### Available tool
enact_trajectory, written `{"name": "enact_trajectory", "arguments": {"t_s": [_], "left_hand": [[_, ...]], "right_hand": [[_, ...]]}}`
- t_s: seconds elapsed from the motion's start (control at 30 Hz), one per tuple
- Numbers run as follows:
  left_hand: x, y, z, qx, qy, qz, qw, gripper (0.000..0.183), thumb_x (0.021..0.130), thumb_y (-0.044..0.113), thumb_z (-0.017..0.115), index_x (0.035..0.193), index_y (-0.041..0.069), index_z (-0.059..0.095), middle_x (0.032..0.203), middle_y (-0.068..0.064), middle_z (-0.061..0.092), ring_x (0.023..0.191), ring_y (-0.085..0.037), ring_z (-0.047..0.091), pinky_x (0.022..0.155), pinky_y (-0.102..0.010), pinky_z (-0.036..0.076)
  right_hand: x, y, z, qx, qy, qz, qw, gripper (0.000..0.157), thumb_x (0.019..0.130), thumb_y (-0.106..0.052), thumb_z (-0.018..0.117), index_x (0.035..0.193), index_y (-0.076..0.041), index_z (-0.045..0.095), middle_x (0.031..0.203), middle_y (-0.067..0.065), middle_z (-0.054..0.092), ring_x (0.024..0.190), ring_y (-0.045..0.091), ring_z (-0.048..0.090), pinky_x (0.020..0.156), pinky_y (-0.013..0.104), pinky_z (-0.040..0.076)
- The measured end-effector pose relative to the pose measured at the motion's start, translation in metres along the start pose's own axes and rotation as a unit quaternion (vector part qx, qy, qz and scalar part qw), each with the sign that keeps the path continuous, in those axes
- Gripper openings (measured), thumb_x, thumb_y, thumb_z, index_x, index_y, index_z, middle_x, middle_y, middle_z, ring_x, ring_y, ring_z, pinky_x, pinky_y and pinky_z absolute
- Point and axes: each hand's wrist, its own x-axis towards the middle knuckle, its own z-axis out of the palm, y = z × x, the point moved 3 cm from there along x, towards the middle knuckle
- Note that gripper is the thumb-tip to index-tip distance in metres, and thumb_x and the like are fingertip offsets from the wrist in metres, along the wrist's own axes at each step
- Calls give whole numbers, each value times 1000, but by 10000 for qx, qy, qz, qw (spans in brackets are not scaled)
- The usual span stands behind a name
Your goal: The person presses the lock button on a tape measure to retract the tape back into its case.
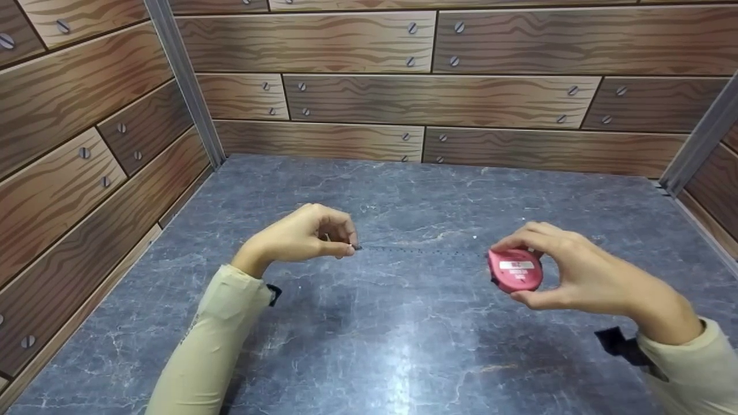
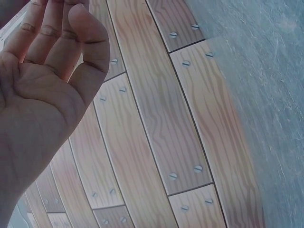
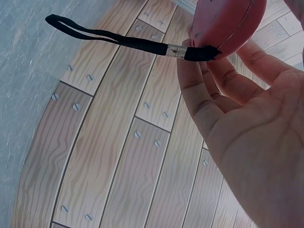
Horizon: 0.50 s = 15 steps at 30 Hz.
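A round red tape measure (image 1: 516,271) with a white label is held by my right hand (image 1: 582,268), thumb below and fingers above. Its thin tape (image 1: 421,251) is drawn out to the left and stretches between both hands over the table. My left hand (image 1: 300,233) pinches the tape's dark end tip (image 1: 358,248) between thumb and fingertips. From the right wrist view, a black wrist strap (image 3: 114,39) hangs off the tape measure's red case (image 3: 228,23). In the left wrist view, the bent thumb and fingers show, but the tape's tip is hidden.
Under both hands lies a dark blue-grey marbled tabletop (image 1: 369,323). Wood-plank-patterned walls (image 1: 357,46) with printed screws enclose it at the back and sides. Grey metal posts (image 1: 187,80) stand at the back corners.
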Motion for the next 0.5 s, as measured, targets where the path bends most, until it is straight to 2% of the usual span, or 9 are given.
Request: {"name": "enact_trajectory", "arguments": {"t_s": [0.23, 0.5], "left_hand": [[1, 2, 2, 26, -19, 67, 10000, 5, 98, 13, 80, 98, 10, 76, 89, -8, 78, 79, -19, 70, 69, -22, 55], [2, 6, 5, 42, -26, 151, 9999, 5, 98, 14, 79, 99, 10, 76, 86, -1, 76, 76, -11, 68, 67, -22, 54]], "right_hand": [[2, -2, 1, -24, 9, -120, 9999, 67, 72, -14, 97, 132, -24, 70, 124, -13, 69, 107, 1, 62, 85, 23, 58], [3, -3, 4, -43, -12, -145, 9999, 66, 73, -15, 96, 132, -23, 70, 124, -14, 68, 106, 0, 62, 85, 23, 58]]}}
